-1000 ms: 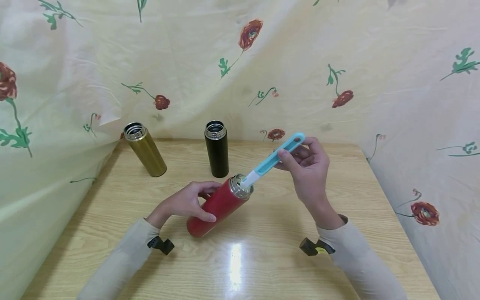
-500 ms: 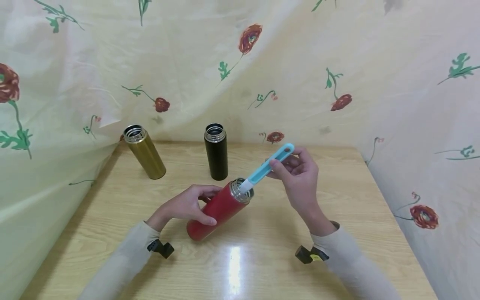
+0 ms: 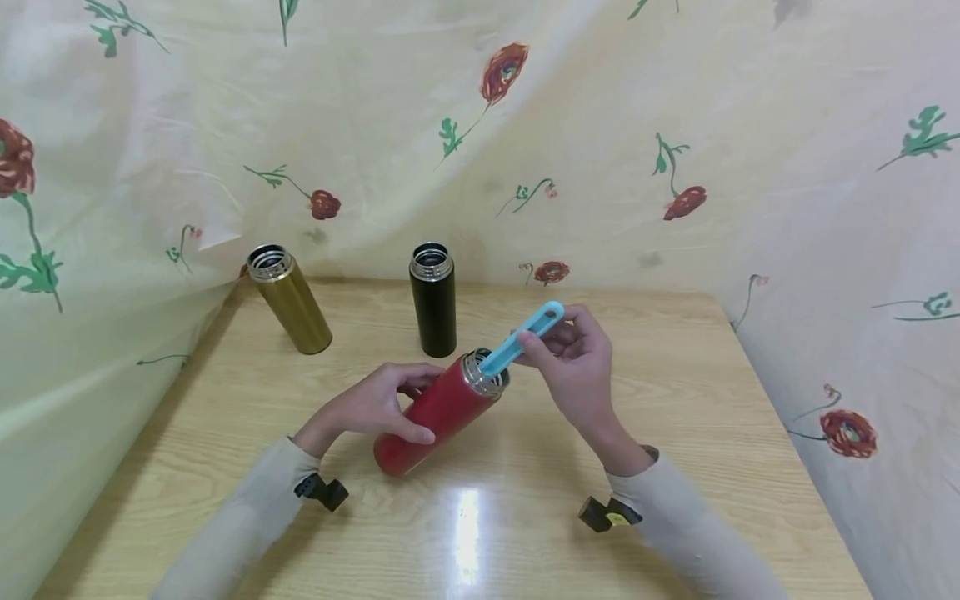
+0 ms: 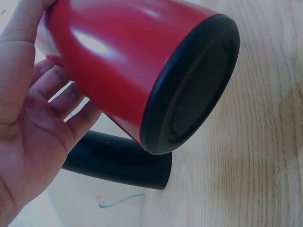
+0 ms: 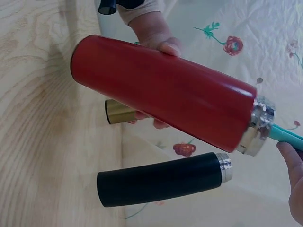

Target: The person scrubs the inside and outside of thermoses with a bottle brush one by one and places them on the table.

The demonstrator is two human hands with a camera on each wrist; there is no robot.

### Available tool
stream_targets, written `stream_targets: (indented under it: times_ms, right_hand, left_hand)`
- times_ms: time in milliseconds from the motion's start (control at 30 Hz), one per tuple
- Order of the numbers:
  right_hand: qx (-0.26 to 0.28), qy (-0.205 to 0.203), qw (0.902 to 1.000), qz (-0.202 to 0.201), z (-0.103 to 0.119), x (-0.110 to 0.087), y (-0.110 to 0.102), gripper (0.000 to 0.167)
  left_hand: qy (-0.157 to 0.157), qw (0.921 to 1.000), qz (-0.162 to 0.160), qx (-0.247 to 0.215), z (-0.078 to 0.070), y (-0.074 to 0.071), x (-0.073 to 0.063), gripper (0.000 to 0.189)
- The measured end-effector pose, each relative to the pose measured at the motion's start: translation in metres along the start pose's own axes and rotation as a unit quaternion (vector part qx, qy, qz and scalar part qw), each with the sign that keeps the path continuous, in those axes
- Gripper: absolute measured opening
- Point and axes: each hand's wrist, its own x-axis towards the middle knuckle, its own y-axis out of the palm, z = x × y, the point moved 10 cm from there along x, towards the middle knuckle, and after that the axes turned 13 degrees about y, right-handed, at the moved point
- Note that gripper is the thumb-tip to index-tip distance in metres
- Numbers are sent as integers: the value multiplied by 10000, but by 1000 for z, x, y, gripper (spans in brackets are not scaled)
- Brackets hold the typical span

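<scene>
My left hand [image 3: 378,406] grips the red thermos bottle [image 3: 450,408] round its body, tilted with its open steel mouth [image 3: 483,375] up to the right. In the left wrist view the dark base [image 4: 196,87] of the bottle shows, raised off the table. My right hand [image 3: 573,371] pinches the light-blue handle of a bottle brush [image 3: 542,319] between thumb and fingers. The lower end of the brush is inside the bottle's mouth and its head is hidden. The right wrist view shows the blue handle [image 5: 286,136] entering the steel neck [image 5: 258,125].
A black thermos bottle [image 3: 435,312] stands uncapped at the back of the wooden table [image 3: 660,500]. To its left stands a gold thermos bottle [image 3: 292,304], also uncapped. A flowered cloth [image 3: 375,125] hangs behind the table and along both sides.
My right hand has moved down and left, sliding the brush deeper into the red bottle; its white part has gone from sight. The left hand and the bottle have stayed nearly still.
</scene>
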Motion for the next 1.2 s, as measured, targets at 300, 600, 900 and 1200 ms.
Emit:
stream_targets:
  times_ms: [300,600,900,1200]
  right_hand:
    - [-318,-85,9989,-321,0,-4,1,24]
    - [-542,-282,9959,-660,11,-9,-1,22]
    - [-398,-200,9973,-576,18,-8,-6,23]
    - [-265,-377,9979,-460,38,-7,-10,24]
  left_hand:
    - [102,9998,-79,174,-1,-3,1,77]
    - [46,9997,-54,214,-6,-4,1,77]
    - [106,9999,54,123,-5,-3,0,77]
    - [95,9996,-115,245,-4,-8,-6,81]
